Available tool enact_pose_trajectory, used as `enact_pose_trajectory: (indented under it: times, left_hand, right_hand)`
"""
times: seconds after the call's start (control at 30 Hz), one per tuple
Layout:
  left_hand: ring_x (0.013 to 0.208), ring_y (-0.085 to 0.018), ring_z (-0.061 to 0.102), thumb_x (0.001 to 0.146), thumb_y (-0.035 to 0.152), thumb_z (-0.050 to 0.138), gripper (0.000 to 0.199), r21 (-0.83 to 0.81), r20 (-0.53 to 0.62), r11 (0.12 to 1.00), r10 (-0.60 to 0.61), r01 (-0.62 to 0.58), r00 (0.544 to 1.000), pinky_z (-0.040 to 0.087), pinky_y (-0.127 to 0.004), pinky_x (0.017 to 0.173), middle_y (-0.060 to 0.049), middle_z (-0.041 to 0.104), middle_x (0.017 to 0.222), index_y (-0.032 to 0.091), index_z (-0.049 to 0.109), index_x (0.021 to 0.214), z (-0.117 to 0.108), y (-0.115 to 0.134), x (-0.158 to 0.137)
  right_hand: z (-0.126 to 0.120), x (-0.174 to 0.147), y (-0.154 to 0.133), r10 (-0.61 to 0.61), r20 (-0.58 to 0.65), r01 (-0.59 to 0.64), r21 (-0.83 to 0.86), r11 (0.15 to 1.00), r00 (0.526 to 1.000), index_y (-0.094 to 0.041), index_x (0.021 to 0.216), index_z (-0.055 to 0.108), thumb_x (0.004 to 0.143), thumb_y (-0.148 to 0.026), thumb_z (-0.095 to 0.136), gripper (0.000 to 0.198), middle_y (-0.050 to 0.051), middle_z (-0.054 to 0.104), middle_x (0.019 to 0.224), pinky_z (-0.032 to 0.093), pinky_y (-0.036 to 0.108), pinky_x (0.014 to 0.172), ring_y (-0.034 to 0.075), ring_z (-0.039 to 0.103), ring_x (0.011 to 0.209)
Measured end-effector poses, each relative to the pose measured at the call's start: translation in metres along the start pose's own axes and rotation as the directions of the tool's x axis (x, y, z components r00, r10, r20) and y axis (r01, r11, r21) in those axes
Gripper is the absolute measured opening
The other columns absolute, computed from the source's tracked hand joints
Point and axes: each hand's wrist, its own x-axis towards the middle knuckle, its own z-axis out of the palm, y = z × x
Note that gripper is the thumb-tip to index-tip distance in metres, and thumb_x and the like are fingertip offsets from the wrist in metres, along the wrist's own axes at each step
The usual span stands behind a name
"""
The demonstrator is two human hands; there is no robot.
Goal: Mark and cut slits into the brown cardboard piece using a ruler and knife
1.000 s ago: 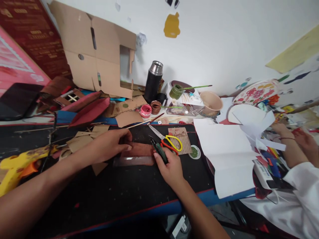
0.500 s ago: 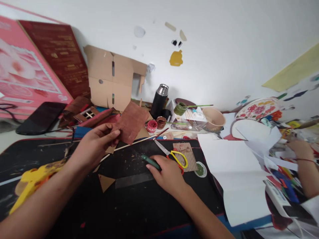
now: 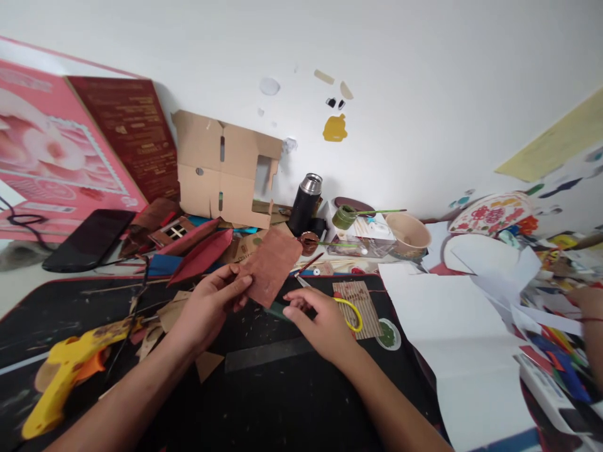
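My left hand (image 3: 211, 307) pinches the lower left edge of a reddish-brown painted piece of cardboard (image 3: 274, 265), held tilted above the black mat. Just to its right is my right hand (image 3: 323, 320), fingers loosely bent and thumb apart from them, with nothing visible between. A dark green tool, perhaps a craft knife (image 3: 277, 311), lies by the thumb, partly hidden by the cardboard and the hand. Yellow-handled scissors (image 3: 353, 312) are partly covered by my right hand, beside a corrugated cardboard piece (image 3: 365, 307).
A yellow glue gun (image 3: 70, 364) and cardboard scraps lie at left. Behind are a black flask (image 3: 304, 204), a green paint jar (image 3: 345, 216), a bowl (image 3: 409, 233) and a cut cardboard panel (image 3: 240, 163). White paper (image 3: 433, 314) lies at right, near another person's arm (image 3: 591, 314).
My right hand has let go of the green tool and risen towards the cardboard. My left hand has brought the cardboard right and lower, closer to it. The view has shifted a little.
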Motion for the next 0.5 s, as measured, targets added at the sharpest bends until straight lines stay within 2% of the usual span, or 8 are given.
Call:
enact_pose_trajectory:
  times: [0.1,0.17,0.27,0.37,0.5]
  left_hand:
    - [0.051,-0.006,0.048,0.064,0.043,0.097,0.042,0.036,0.049,0.999,-0.030,0.028,0.998,0.036,-0.020,0.046,0.004,0.061,0.072,0.017,0.070,0.084,0.003,-0.005,-0.004]
    - [0.052,-0.006,0.049,0.066,0.044,0.096,0.042,0.050,0.070,0.998,-0.034,0.031,0.997,0.038,-0.020,0.048,0.004,0.062,0.073,0.017,0.071,0.084,0.005,-0.008,-0.007]
    - [0.057,-0.010,0.054,0.069,0.051,0.093,0.046,0.059,0.115,0.998,-0.030,0.024,0.993,0.042,-0.023,0.051,0.001,0.065,0.073,0.018,0.073,0.094,0.009,-0.010,-0.011]
    - [0.060,-0.013,0.057,0.070,0.053,0.092,0.046,0.064,0.163,0.998,-0.017,0.007,0.986,0.044,-0.025,0.053,0.000,0.066,0.069,0.017,0.074,0.094,0.011,-0.011,-0.013]
    - [0.060,-0.012,0.056,0.068,0.052,0.094,0.045,0.050,0.114,0.999,-0.001,-0.005,0.993,0.044,-0.024,0.054,0.000,0.067,0.074,0.018,0.075,0.092,0.009,-0.012,-0.009]
  right_hand:
    - [0.007,0.009,-0.003,0.124,-0.006,-0.116,0.307,0.945,0.992,-0.022,0.088,0.067,0.095,-0.055,0.068,0.034,0.000,0.070,0.073,0.053,0.029,0.064,0.016,0.067,0.065]
    - [0.012,0.017,-0.005,0.173,0.004,-0.158,0.419,0.894,0.985,-0.023,0.078,0.060,0.093,-0.064,0.067,0.044,-0.002,0.065,0.063,0.049,0.026,0.055,0.015,0.062,0.054]
    - [0.018,0.031,-0.009,0.212,-0.046,-0.158,0.520,0.839,0.976,-0.024,0.072,0.053,0.091,-0.069,0.068,0.051,-0.006,0.056,0.051,0.040,0.023,0.045,0.011,0.051,0.042]
    - [0.026,0.040,-0.011,0.214,-0.127,-0.098,0.596,0.797,0.968,-0.024,0.070,0.048,0.090,-0.068,0.069,0.053,-0.008,0.050,0.048,0.034,0.022,0.041,0.009,0.046,0.038]
    - [0.038,0.039,-0.006,0.195,-0.153,-0.059,0.623,0.780,0.969,-0.024,0.070,0.047,0.092,-0.066,0.071,0.053,-0.009,0.048,0.047,0.031,0.022,0.040,0.009,0.045,0.037]
